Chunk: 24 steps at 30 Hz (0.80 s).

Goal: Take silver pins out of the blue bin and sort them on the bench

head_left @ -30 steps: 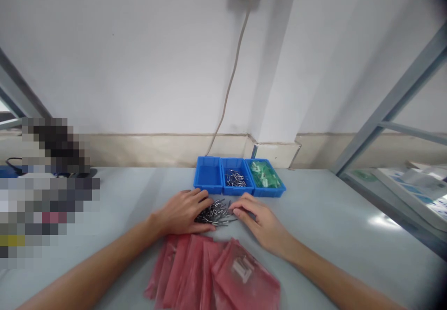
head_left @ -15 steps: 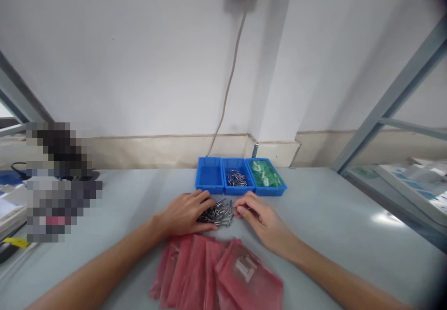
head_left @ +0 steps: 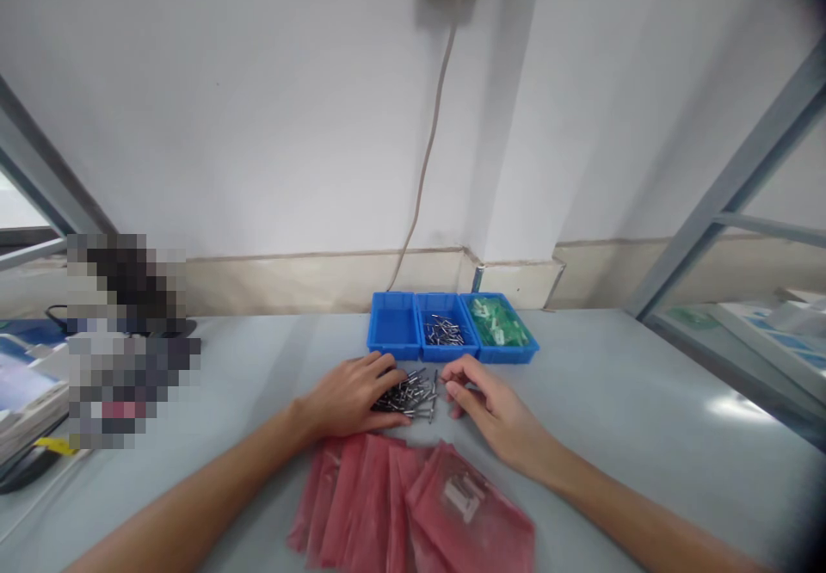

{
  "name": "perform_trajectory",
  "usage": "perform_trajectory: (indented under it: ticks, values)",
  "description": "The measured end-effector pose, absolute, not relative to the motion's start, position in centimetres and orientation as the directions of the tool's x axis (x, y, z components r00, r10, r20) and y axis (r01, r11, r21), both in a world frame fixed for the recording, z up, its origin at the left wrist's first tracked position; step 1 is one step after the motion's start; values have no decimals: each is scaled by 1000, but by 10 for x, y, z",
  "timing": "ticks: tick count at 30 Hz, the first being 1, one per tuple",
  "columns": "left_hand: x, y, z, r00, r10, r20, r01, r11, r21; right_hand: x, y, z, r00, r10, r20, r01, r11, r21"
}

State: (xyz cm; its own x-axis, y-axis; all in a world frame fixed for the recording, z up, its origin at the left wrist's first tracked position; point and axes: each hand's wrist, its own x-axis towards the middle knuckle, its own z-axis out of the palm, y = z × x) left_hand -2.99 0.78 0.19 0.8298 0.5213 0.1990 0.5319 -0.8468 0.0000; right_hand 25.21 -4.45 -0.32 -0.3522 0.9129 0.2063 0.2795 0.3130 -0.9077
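Observation:
A loose pile of metal screws [head_left: 418,394] lies on the table between my two hands. My left hand [head_left: 354,394] rests palm down along the pile's left side, fingers apart and partly over the screws. At the right edge of the pile, my right hand [head_left: 481,401] has its thumb and fingertips drawn together in a pinch. Whatever is between those fingertips is too small to make out. Just in front of the pile, several pink plastic bags [head_left: 367,504] overlap in a row. The rightmost pink bag [head_left: 494,526] has small pale pieces showing in it.
Behind the hands stand three joined blue bins: an empty left bin [head_left: 393,322], a middle bin [head_left: 445,353] with screws, and a right bin [head_left: 509,354] with green bags. Metal frame posts [head_left: 723,203] flank the table [head_left: 632,418]. Blurred items sit at the left.
The whole view has shifted slightly, so everything sits a little further right. My right hand's fingertips have moved slightly away from the pile. My left hand stays on the pile.

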Motion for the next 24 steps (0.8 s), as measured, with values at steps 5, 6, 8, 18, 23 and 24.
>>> perform_trajectory:
  ticks: [5, 6, 8, 18, 23, 24]
  values:
    - [-30, 9, 0, 829, 506, 237, 520, -854, 5, 253, -41, -6, -301, 932, 204, 205, 272, -940]
    - [-30, 9, 0, 829, 503, 247, 518, -855, 3, 254, -40, -5, -284, 935, 212, 200, 274, -941]
    - [-30, 9, -2, 826, 498, 264, 516, -856, 2, 256, -38, -3, -254, 941, 223, 182, 272, -945]
    - [-32, 12, -5, 816, 496, 297, 516, -857, 15, 259, -36, 4, -217, 968, 126, 54, 140, -989]
    - [-32, 11, -6, 822, 474, 317, 507, -862, -25, 259, -35, 3, -207, 977, 51, 13, 55, -998]
    - [-32, 11, -6, 821, 467, 328, 504, -863, -33, 259, -35, 3, -211, 977, 39, 5, 41, -999]
